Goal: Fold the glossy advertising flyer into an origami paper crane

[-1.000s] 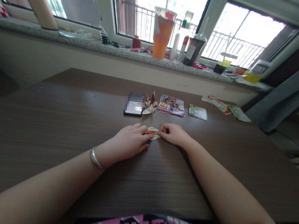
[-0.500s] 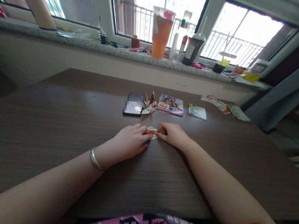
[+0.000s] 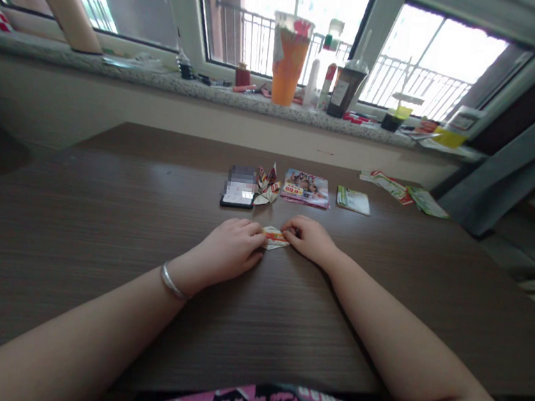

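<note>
A small folded piece of printed paper (image 3: 273, 238), white with orange and red bands, lies on the brown table between my hands. My left hand (image 3: 234, 246), with a silver bangle at the wrist, has its fingers closed on the paper's left end. At the right end my right hand (image 3: 309, 237) is curled, thumb and fingertips pinching the paper's edge. Just beyond sits a folded paper figure (image 3: 267, 188) with pointed tips, beside a phone (image 3: 240, 188) whose screen is lit.
Printed leaflets (image 3: 306, 187) are stacked past my right hand, with a smaller pad of paper (image 3: 353, 200) to their right. Paper strips (image 3: 392, 187) lie at the far right. On the windowsill stand an orange drink cup (image 3: 289, 61), a dark drink cup (image 3: 345, 90) and bottles.
My left hand has shifted slightly left and my right hand slightly away from me. More of the folded paper now shows between them, lying flatter.
</note>
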Tool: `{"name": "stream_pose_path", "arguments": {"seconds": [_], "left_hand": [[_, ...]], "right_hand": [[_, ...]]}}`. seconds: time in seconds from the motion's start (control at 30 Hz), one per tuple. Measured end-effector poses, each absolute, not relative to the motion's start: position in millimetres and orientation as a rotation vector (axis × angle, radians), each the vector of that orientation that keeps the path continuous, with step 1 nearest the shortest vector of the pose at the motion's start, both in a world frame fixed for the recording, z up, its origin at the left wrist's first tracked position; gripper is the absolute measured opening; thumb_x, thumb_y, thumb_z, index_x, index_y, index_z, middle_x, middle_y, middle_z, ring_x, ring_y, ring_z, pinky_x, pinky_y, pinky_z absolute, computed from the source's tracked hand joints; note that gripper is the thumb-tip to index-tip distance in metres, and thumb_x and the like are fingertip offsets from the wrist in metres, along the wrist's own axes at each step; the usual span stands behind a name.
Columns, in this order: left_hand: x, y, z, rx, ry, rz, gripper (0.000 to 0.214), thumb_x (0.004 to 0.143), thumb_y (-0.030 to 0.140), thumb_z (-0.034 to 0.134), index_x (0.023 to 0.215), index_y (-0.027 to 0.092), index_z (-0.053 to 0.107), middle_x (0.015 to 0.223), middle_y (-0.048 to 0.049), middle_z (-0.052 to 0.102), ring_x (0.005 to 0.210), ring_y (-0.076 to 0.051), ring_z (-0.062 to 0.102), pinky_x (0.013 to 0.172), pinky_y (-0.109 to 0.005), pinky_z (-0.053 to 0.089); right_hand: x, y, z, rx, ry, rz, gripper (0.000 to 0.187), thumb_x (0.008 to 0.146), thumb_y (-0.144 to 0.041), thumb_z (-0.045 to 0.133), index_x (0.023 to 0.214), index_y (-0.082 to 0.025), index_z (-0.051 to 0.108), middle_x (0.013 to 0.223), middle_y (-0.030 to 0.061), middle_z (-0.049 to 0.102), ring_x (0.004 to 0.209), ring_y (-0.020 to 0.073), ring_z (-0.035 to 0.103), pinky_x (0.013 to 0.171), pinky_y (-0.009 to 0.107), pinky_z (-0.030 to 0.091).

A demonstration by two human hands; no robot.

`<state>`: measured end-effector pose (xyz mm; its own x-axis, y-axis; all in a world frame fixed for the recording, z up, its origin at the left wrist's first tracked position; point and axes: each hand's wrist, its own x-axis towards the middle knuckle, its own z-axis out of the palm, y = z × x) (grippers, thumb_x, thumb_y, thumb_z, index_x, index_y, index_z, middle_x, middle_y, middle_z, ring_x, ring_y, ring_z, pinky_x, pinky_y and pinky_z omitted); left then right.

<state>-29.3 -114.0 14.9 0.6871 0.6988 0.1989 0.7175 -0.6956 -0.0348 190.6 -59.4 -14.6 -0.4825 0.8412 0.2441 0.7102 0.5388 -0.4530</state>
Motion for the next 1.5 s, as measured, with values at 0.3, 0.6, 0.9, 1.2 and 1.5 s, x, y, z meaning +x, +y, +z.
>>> {"name": "stream_pose_path", "arguments": {"seconds": [0.3,0.6,0.9,1.2,1.5], "left_hand": [[-30.8,-111.4,13.2,-2.684,-1.32,-0.334,0.024,0.092,0.029,0.048,0.102,0.02,0.068,0.101,-0.0089,0.063,0.095,-0.024,0.058,0.085,-0.039,0.046],[-31.5,-109.0,13.5,-2.79,-1.342,-0.376,0.024,0.092,0.029,0.048,0.101,0.019,0.068,0.098,-0.0077,0.066,0.091,-0.021,0.061,0.084,-0.035,0.048],[-31.2,-106.3,9.7,-2.798,-1.443,-0.497,0.029,0.092,0.035,0.049,0.108,0.016,0.065,0.097,-0.009,0.069,0.096,-0.023,0.062,0.088,-0.037,0.047],[-31.7,-105.5,5.6,-2.79,-1.303,-0.503,0.028,0.089,0.035,0.056,0.111,0.021,0.066,0.108,-0.0077,0.067,0.097,-0.022,0.06,0.087,-0.036,0.046],[-31.8,-102.3,6.3,-2.819,-1.26,-0.463,0.02,0.091,0.028,0.054,0.104,0.02,0.067,0.098,-0.0051,0.071,0.092,-0.022,0.064,0.097,-0.044,0.042]], "right_hand": [[188.5,-64.8,-17.0,-0.998,-2.479,0.464,0.011,0.082,-0.024,0.062,0.073,-0.017,0.063,0.067,-0.0019,0.057,0.062,0.0103,0.048,0.06,0.022,0.034],[186.9,-66.8,-11.8,-0.869,-2.439,0.328,0.023,0.077,-0.008,0.055,0.096,-0.018,0.064,0.1,0.0068,0.065,0.097,0.0193,0.057,0.088,0.033,0.043],[188.1,-67.5,-11.7,-0.809,-2.537,0.233,0.021,0.08,-0.016,0.061,0.1,-0.022,0.065,0.123,0.0069,0.063,0.123,0.0239,0.048,0.104,0.044,0.037],[184.4,-72.2,-4.0,-0.819,-2.638,0.112,0.019,0.088,-0.034,0.059,0.101,-0.021,0.066,0.105,0.0086,0.067,0.105,0.0222,0.056,0.093,0.037,0.04],[183.6,-75.0,-4.7,-0.867,-2.675,-0.027,0.028,0.091,-0.043,0.055,0.103,-0.021,0.067,0.096,0.0067,0.068,0.091,0.0208,0.056,0.081,0.033,0.033]]}}
